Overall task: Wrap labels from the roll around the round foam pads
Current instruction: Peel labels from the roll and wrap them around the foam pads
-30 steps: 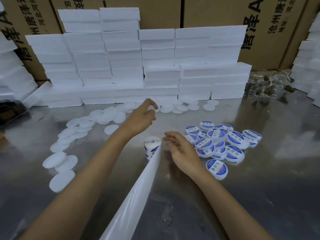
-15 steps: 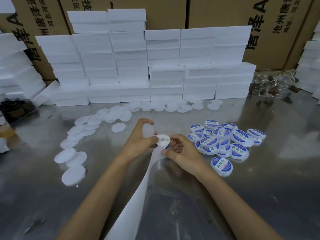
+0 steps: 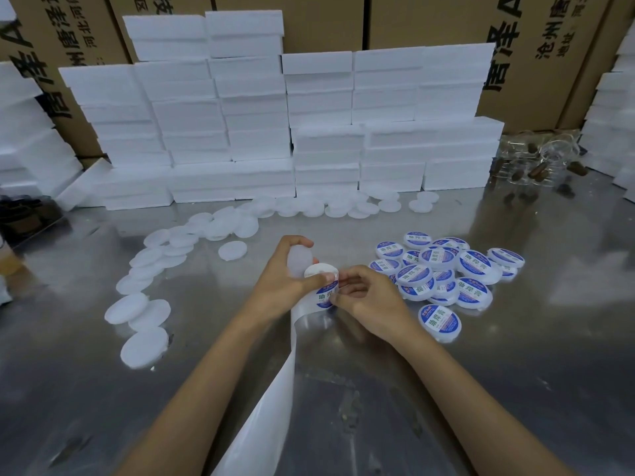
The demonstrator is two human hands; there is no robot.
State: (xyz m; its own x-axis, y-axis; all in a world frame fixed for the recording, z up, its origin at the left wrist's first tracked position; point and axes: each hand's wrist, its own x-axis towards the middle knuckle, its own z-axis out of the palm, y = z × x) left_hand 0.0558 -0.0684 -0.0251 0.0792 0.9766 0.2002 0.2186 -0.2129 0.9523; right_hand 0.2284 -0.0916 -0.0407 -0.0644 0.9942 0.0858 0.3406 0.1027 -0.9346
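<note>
My left hand (image 3: 280,281) grips a bare white round foam pad (image 3: 298,262) in its fingers, and its thumb presses on the label roll (image 3: 323,273). My right hand (image 3: 367,302) pinches a blue and white label (image 3: 325,294) at the roll's side. A long white backing strip (image 3: 271,403) trails from the roll toward me. Several labelled pads (image 3: 443,273) lie piled at the right of my hands. Several bare pads (image 3: 161,269) lie scattered to the left and along the back.
The shiny metal table (image 3: 481,389) reflects light. Stacked white foam blocks (image 3: 275,132) form a wall at the back, in front of brown cardboard boxes (image 3: 536,46). Clear glass jars (image 3: 536,163) sit at the far right. More foam stacks stand at both side edges.
My left hand has brought a bare pad back from the far row to the roll. My right hand, which lay beside the roll, has closed in and now pinches a label.
</note>
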